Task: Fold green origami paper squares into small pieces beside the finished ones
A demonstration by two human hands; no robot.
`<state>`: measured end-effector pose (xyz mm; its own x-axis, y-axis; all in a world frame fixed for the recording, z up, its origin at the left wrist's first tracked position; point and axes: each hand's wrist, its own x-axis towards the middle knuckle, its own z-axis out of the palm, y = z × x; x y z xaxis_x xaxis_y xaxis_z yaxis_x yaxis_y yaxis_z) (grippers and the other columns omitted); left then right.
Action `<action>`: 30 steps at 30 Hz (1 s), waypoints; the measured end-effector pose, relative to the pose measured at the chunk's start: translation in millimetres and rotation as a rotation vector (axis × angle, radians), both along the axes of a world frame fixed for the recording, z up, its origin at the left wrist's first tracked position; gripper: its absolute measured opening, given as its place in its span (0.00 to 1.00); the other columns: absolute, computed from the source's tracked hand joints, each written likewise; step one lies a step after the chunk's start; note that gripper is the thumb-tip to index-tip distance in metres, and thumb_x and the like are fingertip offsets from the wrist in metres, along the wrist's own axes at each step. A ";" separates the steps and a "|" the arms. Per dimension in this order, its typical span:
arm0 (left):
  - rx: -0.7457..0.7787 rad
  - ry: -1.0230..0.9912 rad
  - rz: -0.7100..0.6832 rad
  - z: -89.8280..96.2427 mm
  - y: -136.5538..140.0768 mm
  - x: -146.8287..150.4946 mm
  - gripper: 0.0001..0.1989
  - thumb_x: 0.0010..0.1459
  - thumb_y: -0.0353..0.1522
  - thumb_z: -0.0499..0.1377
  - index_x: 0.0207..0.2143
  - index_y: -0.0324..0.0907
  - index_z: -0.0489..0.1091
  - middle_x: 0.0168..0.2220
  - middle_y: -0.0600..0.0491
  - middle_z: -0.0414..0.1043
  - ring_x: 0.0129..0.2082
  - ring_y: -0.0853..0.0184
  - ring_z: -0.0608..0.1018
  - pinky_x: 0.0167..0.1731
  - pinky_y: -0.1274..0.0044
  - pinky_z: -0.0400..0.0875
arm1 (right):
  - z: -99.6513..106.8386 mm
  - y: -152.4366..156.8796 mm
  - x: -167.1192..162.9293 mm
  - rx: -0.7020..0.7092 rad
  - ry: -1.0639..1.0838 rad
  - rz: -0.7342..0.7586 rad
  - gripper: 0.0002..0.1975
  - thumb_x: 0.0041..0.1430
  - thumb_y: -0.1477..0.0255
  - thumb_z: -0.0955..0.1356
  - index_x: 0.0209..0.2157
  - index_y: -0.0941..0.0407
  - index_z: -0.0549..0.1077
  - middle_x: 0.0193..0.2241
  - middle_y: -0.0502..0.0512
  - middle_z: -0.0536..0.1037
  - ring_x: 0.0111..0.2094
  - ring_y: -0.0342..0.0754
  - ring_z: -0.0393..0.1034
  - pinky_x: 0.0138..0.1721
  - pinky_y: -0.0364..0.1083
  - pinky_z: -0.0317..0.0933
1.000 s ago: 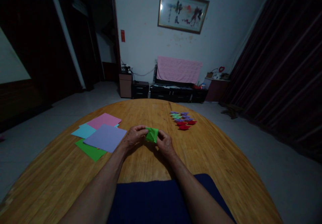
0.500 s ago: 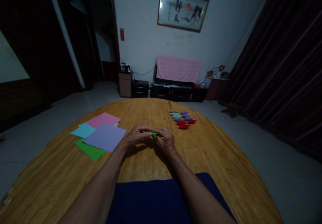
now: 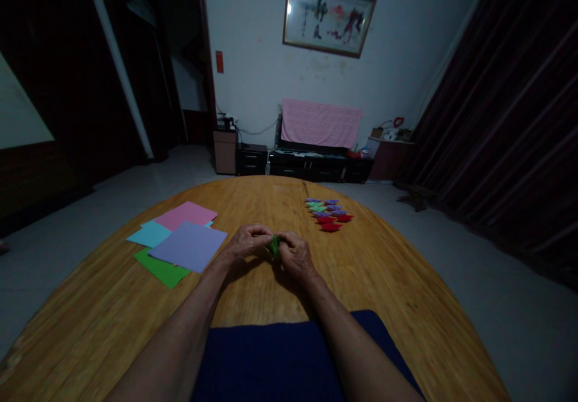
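Between my two hands is a small folded piece of green paper (image 3: 274, 247), held just above the wooden table (image 3: 361, 281). My left hand (image 3: 248, 242) pinches its left side with thumb and fingers. On the other side my right hand (image 3: 295, 254) grips it, fingers curled. The exact folds are too small and dark to make out. To the left lie loose square sheets: a purple sheet (image 3: 188, 245), a pink sheet (image 3: 187, 214), a light blue sheet (image 3: 150, 234) and a green sheet (image 3: 162, 268). Several folded paper shapes in red (image 3: 331, 227), purple (image 3: 331, 202) and pale green (image 3: 316, 207) stand at the right.
A dark blue cloth (image 3: 271, 360) covers the near edge, under my forearms. Beyond the round table stand a low black cabinet (image 3: 307, 166) and a screen draped with a pink towel (image 3: 320, 124). A dark curtain (image 3: 497, 119) hangs at the right.
The green paper has turned between my fingers and now shows a more upright, lower-hanging part. My right hand has shifted slightly; the sheets and folded shapes stay put.
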<state>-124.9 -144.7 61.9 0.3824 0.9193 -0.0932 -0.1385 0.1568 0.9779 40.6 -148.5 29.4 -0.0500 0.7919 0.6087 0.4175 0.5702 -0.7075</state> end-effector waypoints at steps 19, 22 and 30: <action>0.002 0.066 0.114 -3.4 2.8 6.5 0.10 0.46 0.36 0.63 0.32 0.45 0.68 0.28 0.57 0.72 0.27 0.69 0.75 0.28 0.77 0.67 | 2.0 1.5 -5.6 -0.106 0.201 -0.084 0.11 0.54 0.65 0.66 0.26 0.57 0.76 0.23 0.53 0.76 0.26 0.46 0.70 0.28 0.42 0.63; 0.007 0.095 0.142 -5.2 3.4 7.0 0.10 0.46 0.36 0.63 0.31 0.45 0.67 0.27 0.57 0.71 0.25 0.70 0.74 0.25 0.79 0.66 | -1.1 2.1 -6.6 -0.117 0.206 -0.080 0.11 0.54 0.65 0.66 0.26 0.57 0.75 0.22 0.53 0.76 0.25 0.46 0.70 0.27 0.42 0.63; 0.013 0.062 0.185 -2.3 4.3 9.1 0.08 0.47 0.35 0.63 0.29 0.43 0.67 0.24 0.57 0.70 0.22 0.71 0.73 0.20 0.80 0.64 | -0.4 2.3 -5.9 -0.168 0.274 -0.099 0.11 0.53 0.65 0.66 0.26 0.57 0.73 0.22 0.51 0.74 0.24 0.44 0.68 0.26 0.41 0.61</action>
